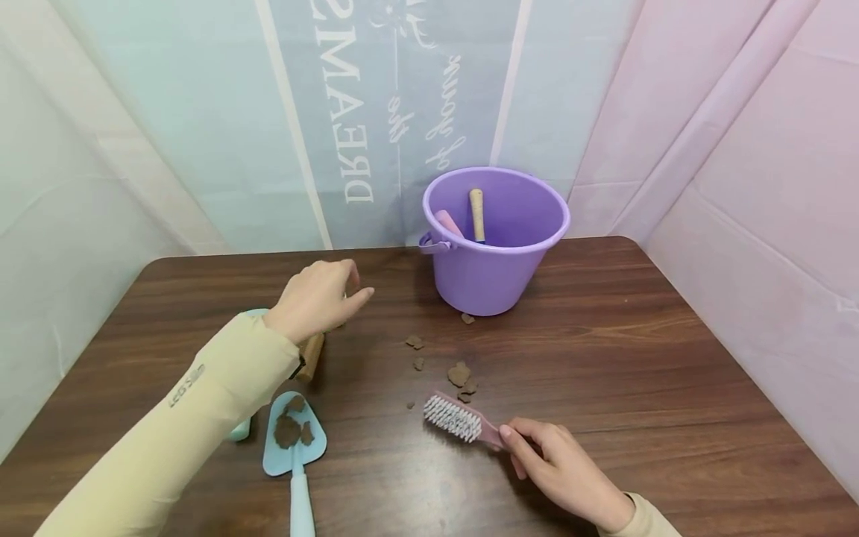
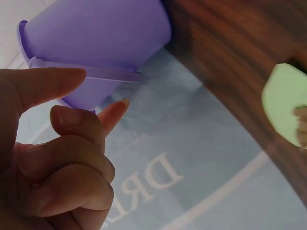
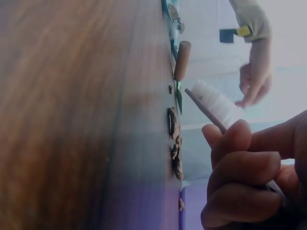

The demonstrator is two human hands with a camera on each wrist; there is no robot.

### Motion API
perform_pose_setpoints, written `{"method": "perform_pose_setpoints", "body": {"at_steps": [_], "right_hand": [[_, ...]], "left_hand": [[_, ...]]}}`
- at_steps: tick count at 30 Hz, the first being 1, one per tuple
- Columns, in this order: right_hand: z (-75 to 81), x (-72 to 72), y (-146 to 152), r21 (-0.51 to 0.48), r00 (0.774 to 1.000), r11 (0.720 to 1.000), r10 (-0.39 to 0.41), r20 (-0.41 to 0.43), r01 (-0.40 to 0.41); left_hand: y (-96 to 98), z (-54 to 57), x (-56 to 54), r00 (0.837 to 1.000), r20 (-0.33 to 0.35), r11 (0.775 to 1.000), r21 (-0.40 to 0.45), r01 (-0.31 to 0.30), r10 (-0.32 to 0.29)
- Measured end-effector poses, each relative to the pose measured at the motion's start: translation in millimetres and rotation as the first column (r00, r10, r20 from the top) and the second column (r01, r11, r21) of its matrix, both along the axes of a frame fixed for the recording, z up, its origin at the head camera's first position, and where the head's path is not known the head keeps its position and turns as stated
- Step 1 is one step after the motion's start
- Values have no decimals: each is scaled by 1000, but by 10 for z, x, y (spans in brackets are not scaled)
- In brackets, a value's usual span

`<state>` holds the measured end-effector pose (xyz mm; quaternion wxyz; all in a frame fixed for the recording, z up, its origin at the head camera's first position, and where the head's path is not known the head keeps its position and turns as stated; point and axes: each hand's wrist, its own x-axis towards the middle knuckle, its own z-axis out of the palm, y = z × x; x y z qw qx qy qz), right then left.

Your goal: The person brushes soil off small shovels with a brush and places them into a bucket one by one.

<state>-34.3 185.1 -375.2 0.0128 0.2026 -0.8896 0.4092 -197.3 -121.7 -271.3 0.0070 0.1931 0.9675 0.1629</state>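
Note:
My right hand [image 1: 560,466] holds a pink-handled brush [image 1: 486,432] by its handle, white bristles facing up, just above the tabletop. Beside the brush head lie brown crumbly pieces [image 1: 459,374]. My left hand [image 1: 318,298] hovers over the back left of the table with nothing in it, its fingers loosely curled and the thumb apart. Below the left sleeve rests a light-blue shovel [image 1: 295,432] with brown pieces on its blade. Partly hidden by the left forearm is a tool with a wooden handle [image 1: 311,359]. A pale green surface [image 2: 283,103] bearing a brown bit appears in the left wrist view.
A purple bucket [image 1: 483,280] stands at the back of the table, with a wooden handle [image 1: 477,212] and a pink handle [image 1: 448,222] inside. Smaller brown bits [image 1: 414,341] are scattered before it. Printed cloth [image 1: 416,186] hangs behind the dark wooden table [image 1: 637,358].

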Motion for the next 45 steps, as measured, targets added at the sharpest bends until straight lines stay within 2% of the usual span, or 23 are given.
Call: {"method": "perform_pose_setpoints", "body": {"at_steps": [6, 12, 22, 27, 30, 34, 40, 45], "right_hand": [[16, -2, -15, 15, 1000, 1000, -6, -6, 6], [26, -7, -33, 21, 1000, 1000, -8, 11, 8], [14, 10, -76, 35, 1000, 999, 1, 8, -2], [18, 7, -86, 47, 1000, 999, -2, 5, 1], [20, 10, -90, 47, 1000, 999, -5, 14, 5], [19, 15, -84, 46, 1000, 999, -18, 15, 17], [9, 16, -95, 52, 999, 998, -27, -18, 28], [1, 13, -104, 50, 999, 998, -27, -27, 28]], "left_hand": [[-181, -144, 206, 1000, 11, 1000, 25, -18, 17], [-258, -286, 475, 999, -45, 998, 67, -4, 7], [-375, -376, 1038, 998, -15, 995, 77, -57, 58], [-421, -446, 1238, 996, -1, 993, 81, -87, 87], [-444, -495, 1329, 995, -16, 992, 81, -94, 96], [-454, -559, 1437, 991, -24, 990, 49, -129, 130], [-501, -678, 1620, 971, 65, 973, -46, -225, 228], [-543, -803, 1723, 965, 96, 959, -170, -226, 245]]}}
